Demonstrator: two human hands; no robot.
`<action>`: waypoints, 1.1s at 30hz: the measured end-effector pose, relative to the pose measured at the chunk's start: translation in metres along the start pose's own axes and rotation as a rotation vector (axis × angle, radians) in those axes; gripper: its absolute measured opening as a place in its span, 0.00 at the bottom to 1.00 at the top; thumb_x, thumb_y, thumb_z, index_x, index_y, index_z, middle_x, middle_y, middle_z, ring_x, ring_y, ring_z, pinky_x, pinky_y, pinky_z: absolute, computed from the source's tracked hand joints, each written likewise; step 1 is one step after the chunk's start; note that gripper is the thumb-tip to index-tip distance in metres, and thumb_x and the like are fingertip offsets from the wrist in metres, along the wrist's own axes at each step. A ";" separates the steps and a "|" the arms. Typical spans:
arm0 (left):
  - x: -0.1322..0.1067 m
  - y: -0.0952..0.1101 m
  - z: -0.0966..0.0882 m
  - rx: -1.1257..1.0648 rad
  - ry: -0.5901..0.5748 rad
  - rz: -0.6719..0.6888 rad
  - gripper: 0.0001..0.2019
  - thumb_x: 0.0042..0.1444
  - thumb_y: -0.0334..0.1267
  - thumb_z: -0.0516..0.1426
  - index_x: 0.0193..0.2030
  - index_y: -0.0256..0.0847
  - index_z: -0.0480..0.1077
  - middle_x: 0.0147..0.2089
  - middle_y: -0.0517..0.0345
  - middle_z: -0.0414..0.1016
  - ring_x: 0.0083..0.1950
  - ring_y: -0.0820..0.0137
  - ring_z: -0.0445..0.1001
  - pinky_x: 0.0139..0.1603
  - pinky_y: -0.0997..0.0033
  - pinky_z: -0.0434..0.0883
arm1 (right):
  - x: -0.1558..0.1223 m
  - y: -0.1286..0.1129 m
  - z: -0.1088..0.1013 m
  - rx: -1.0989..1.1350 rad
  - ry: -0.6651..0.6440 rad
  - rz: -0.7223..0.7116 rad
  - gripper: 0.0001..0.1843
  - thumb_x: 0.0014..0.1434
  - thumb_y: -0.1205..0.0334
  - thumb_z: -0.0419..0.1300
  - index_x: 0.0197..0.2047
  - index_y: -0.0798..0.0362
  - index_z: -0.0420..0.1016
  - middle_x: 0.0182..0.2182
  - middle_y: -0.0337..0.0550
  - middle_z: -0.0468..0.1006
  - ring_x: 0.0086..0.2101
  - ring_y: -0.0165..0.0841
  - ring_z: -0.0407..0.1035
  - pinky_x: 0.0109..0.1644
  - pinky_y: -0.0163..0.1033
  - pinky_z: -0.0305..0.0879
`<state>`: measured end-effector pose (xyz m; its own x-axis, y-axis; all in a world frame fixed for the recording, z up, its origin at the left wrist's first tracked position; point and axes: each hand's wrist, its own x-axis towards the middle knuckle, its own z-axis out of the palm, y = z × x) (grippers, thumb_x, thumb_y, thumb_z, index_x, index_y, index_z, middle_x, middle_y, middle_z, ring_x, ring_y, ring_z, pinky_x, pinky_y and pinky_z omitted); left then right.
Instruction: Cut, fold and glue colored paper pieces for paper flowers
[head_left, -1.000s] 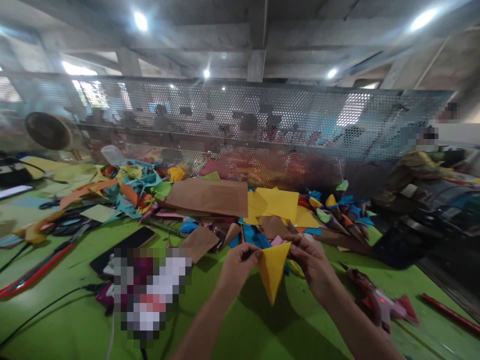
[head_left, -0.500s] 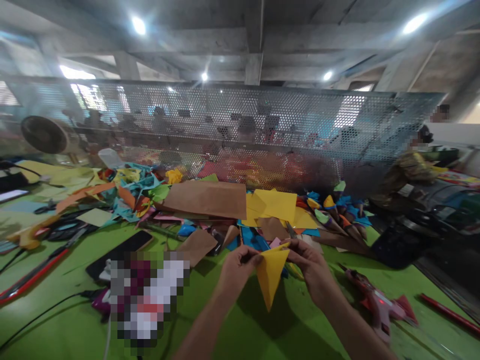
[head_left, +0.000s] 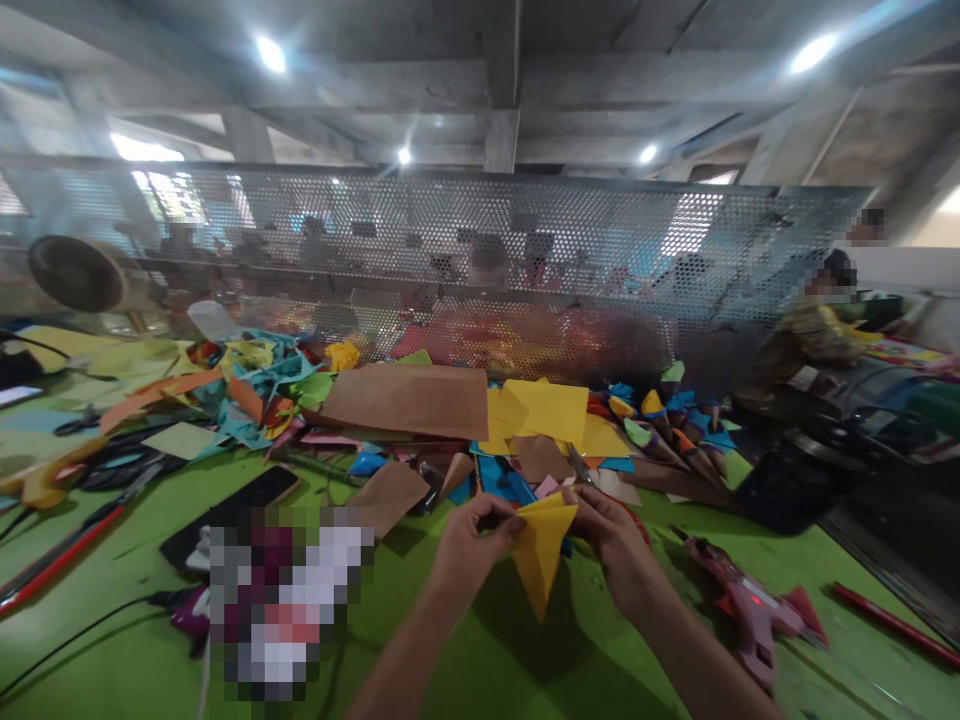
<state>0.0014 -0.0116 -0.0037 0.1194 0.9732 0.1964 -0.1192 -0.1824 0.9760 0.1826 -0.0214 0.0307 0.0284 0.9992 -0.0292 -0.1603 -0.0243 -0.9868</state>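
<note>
Between my two hands a piece of folded yellow paper [head_left: 541, 560] hangs with its point downward, its upper edge folded over. My left hand [head_left: 474, 545] pinches its upper left corner between thumb and fingers. At the upper right corner my right hand [head_left: 609, 530] is closed on the same paper. Just behind the right hand lies a pair of scissors [head_left: 582, 466], partly hidden by that hand. Farther back are flat yellow sheets [head_left: 544, 405] and a large brown paper sheet [head_left: 409, 400].
A pink glue gun [head_left: 750, 605] and a red pen [head_left: 892, 620] lie at the right. On the left are a phone [head_left: 232, 515], a red-handled cutter [head_left: 67, 560] and paper scraps [head_left: 277, 365]. Small paper cones [head_left: 682, 435] are piled at the back right, before a perforated metal screen [head_left: 420, 240].
The folded yellow paper has turned slightly, showing more of its folded top edge. My right hand has shifted its fingers closer along that edge. The whole view has moved a little.
</note>
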 end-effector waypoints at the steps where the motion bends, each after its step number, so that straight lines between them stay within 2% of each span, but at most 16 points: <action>1: 0.000 0.001 0.000 -0.017 -0.012 -0.007 0.14 0.47 0.48 0.66 0.29 0.38 0.74 0.31 0.54 0.76 0.34 0.67 0.71 0.37 0.71 0.67 | 0.000 0.001 0.000 0.003 -0.001 0.000 0.20 0.46 0.43 0.71 0.28 0.53 0.78 0.25 0.39 0.76 0.27 0.32 0.68 0.35 0.37 0.63; 7: -0.002 0.003 0.004 -0.065 -0.079 -0.035 0.15 0.46 0.48 0.67 0.30 0.38 0.76 0.33 0.53 0.77 0.36 0.66 0.73 0.39 0.71 0.69 | -0.002 0.004 -0.001 0.029 -0.004 -0.019 0.18 0.40 0.49 0.75 0.25 0.54 0.77 0.22 0.39 0.74 0.25 0.31 0.63 0.30 0.36 0.58; 13: -0.004 0.002 0.005 -0.043 -0.081 -0.054 0.14 0.47 0.48 0.66 0.33 0.39 0.78 0.35 0.53 0.79 0.38 0.64 0.74 0.40 0.69 0.70 | 0.000 0.005 0.000 0.003 0.005 -0.042 0.17 0.39 0.50 0.75 0.24 0.53 0.78 0.22 0.37 0.74 0.25 0.31 0.63 0.32 0.37 0.59; 25: -0.002 -0.002 0.004 0.014 -0.035 -0.044 0.10 0.47 0.43 0.64 0.31 0.38 0.78 0.33 0.52 0.79 0.36 0.64 0.74 0.38 0.69 0.68 | -0.004 0.000 0.002 -0.026 0.039 -0.114 0.13 0.47 0.50 0.72 0.28 0.51 0.82 0.25 0.39 0.76 0.30 0.32 0.65 0.36 0.35 0.61; 29: -0.002 0.000 0.004 0.044 -0.042 -0.033 0.09 0.49 0.42 0.63 0.31 0.38 0.78 0.34 0.52 0.80 0.37 0.63 0.74 0.39 0.68 0.68 | -0.004 -0.002 0.002 0.004 0.079 -0.118 0.13 0.45 0.51 0.72 0.29 0.50 0.83 0.29 0.41 0.78 0.33 0.34 0.67 0.39 0.36 0.63; 33: -0.002 0.001 0.005 0.052 -0.045 -0.022 0.09 0.49 0.42 0.63 0.30 0.38 0.77 0.33 0.52 0.79 0.36 0.63 0.74 0.38 0.69 0.68 | -0.005 -0.003 0.003 0.003 0.083 -0.129 0.12 0.45 0.50 0.72 0.27 0.50 0.82 0.27 0.40 0.77 0.32 0.34 0.67 0.38 0.36 0.63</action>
<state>0.0057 -0.0144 -0.0029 0.1663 0.9700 0.1774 -0.0648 -0.1688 0.9835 0.1796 -0.0257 0.0345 0.1305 0.9879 0.0842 -0.1531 0.1040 -0.9827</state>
